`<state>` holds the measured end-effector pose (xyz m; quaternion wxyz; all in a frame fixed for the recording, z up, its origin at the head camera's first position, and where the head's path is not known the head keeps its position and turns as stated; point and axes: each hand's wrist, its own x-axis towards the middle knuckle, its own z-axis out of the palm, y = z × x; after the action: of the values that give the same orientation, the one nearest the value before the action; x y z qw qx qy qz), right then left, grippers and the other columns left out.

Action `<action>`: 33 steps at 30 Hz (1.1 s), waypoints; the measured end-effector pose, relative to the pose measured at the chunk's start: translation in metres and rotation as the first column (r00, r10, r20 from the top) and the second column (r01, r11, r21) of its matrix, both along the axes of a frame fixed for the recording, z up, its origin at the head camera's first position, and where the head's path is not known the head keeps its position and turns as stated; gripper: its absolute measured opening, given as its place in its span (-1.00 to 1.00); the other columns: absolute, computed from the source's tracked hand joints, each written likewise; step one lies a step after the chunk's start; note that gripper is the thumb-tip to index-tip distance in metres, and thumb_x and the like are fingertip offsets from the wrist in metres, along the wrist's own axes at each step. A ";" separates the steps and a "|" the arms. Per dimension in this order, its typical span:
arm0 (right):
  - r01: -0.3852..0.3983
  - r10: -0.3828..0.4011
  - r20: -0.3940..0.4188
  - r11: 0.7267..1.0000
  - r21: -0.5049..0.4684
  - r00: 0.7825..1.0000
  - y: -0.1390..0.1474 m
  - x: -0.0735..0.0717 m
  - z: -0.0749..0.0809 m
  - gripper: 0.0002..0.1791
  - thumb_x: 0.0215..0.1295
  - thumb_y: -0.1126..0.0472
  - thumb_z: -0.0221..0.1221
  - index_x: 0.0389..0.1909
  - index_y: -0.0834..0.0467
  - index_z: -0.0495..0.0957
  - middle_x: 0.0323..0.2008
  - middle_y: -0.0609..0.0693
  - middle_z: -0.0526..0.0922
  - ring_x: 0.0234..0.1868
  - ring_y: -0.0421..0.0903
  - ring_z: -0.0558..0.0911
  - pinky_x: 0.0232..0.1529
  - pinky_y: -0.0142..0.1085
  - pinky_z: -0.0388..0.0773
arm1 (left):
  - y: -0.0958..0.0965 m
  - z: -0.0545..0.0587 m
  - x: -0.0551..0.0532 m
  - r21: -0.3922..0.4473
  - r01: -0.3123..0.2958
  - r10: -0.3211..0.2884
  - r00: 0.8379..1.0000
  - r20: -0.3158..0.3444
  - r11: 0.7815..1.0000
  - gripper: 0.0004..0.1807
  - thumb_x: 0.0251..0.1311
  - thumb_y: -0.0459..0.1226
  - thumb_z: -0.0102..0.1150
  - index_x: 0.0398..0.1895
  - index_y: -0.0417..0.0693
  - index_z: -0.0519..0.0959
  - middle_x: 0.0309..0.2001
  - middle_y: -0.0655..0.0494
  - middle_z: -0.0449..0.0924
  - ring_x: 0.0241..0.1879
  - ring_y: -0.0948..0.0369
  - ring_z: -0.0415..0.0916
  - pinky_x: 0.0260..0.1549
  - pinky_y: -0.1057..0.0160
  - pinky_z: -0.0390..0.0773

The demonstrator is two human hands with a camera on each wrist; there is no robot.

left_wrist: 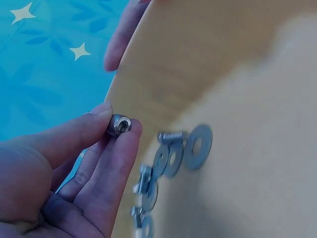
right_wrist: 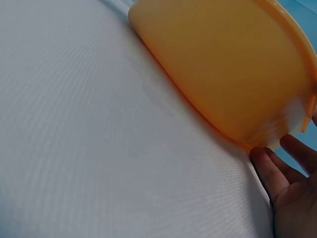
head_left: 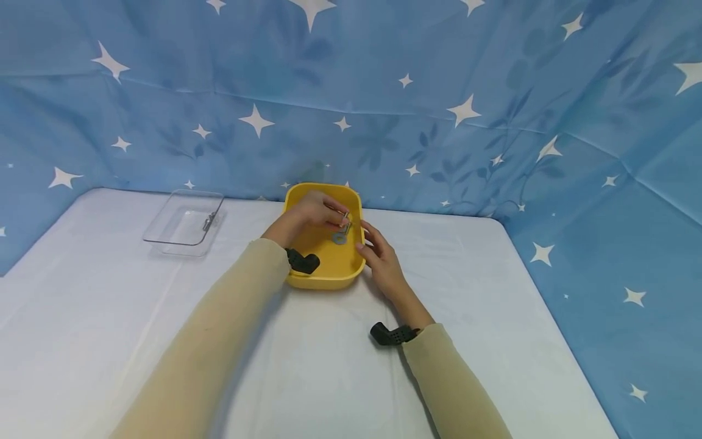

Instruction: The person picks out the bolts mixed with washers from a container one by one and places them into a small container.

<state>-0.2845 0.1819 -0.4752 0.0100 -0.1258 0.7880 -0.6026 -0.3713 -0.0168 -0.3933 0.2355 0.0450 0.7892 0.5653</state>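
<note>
The left hand point(head_left: 318, 210) is over the inside of a yellow bin point(head_left: 323, 283). Between its thumb and fingertips it pinches a socket head screw point(left_wrist: 120, 126), the hex recess facing the left wrist camera. Below it on the bin floor lie several flat washers point(left_wrist: 204, 157) and small screws point(left_wrist: 173, 137). The right hand point(head_left: 384, 262) is at the bin's right side, its fingertips against the outer wall and the thumb at the rim. In the right wrist view its extended fingers point(right_wrist: 270, 171) meet the bin low down, near the tablecloth.
Left of the bin stands a clear plastic box point(head_left: 175, 235) with a small metal screw point(head_left: 208, 221) in it. A white cloth point(head_left: 329, 366) covers the table. Behind and to the right hangs a blue curtain point(head_left: 384, 146) with stars.
</note>
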 end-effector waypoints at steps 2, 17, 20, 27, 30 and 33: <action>-0.005 0.006 0.015 1.000 -0.008 1.000 0.000 -0.001 0.000 -0.39 0.57 0.04 0.03 0.57 -0.13 0.15 0.52 0.09 0.27 0.49 0.12 0.38 0.41 0.06 0.46 | -0.009 0.004 0.003 -0.004 -0.015 0.015 1.000 -0.002 1.000 -0.60 0.31 -0.39 0.26 0.21 -0.25 0.60 0.15 -0.20 0.64 0.02 0.01 0.71 0.16 0.06 0.66; -0.027 0.028 0.074 1.000 -0.013 0.997 -0.005 0.018 0.031 -0.36 0.59 0.13 -0.01 0.60 0.03 0.08 0.54 0.23 0.21 0.51 0.17 0.34 0.44 0.05 0.42 | -0.080 0.031 0.025 -0.058 -0.132 0.128 0.989 -0.075 0.990 -0.64 0.30 -0.37 0.29 0.16 -0.22 0.63 0.07 -0.14 0.67 -0.20 0.20 0.73 0.14 0.04 0.67; -0.030 0.031 0.064 0.999 -0.018 0.997 -0.006 0.017 0.030 -0.36 0.59 0.12 -0.01 0.60 0.02 0.08 0.54 0.21 0.21 0.51 0.16 0.33 0.44 0.06 0.42 | -0.100 0.035 0.028 -0.103 -0.153 0.144 0.985 -0.096 0.983 -0.61 0.30 -0.34 0.30 0.18 -0.21 0.62 0.06 -0.11 0.66 -0.16 0.17 0.73 0.01 0.17 0.74; -0.035 0.036 0.047 0.999 -0.015 0.998 -0.006 0.016 0.029 -0.36 0.59 0.14 -0.02 0.60 0.06 0.07 0.56 0.23 0.17 0.53 0.18 0.30 0.43 0.10 0.41 | -0.149 0.034 0.033 -0.178 -0.229 0.210 0.971 -0.118 0.957 -0.58 0.34 -0.28 0.28 0.24 -0.18 0.58 0.13 -0.12 0.64 -0.05 0.14 0.72 -0.06 0.27 0.75; -0.030 0.031 0.049 1.000 -0.008 0.998 -0.007 0.017 0.030 -0.36 0.59 0.15 -0.02 0.60 0.06 0.07 0.56 0.23 0.16 0.54 0.19 0.28 0.43 0.12 0.40 | -0.169 0.032 0.037 -0.183 -0.280 0.260 0.957 -0.130 0.942 -0.56 0.33 -0.26 0.29 0.25 -0.16 0.57 0.07 -0.03 0.67 -0.04 0.16 0.73 0.02 0.20 0.73; -0.021 0.021 0.057 1.000 0.002 0.998 -0.008 0.018 0.030 -0.36 0.59 0.15 -0.02 0.60 0.05 0.07 0.57 0.21 0.15 0.55 0.18 0.26 0.44 0.11 0.40 | -0.186 0.030 0.041 -0.184 -0.317 0.292 0.944 -0.150 0.930 -0.54 0.33 -0.24 0.30 0.27 -0.16 0.56 0.00 0.06 0.70 -0.20 0.32 0.74 0.04 0.19 0.72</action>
<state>-0.2663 0.1741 -0.4448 0.0391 -0.1167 0.7870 -0.6046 -0.3306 -0.2031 -0.3631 0.1003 -0.0690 0.8535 0.5066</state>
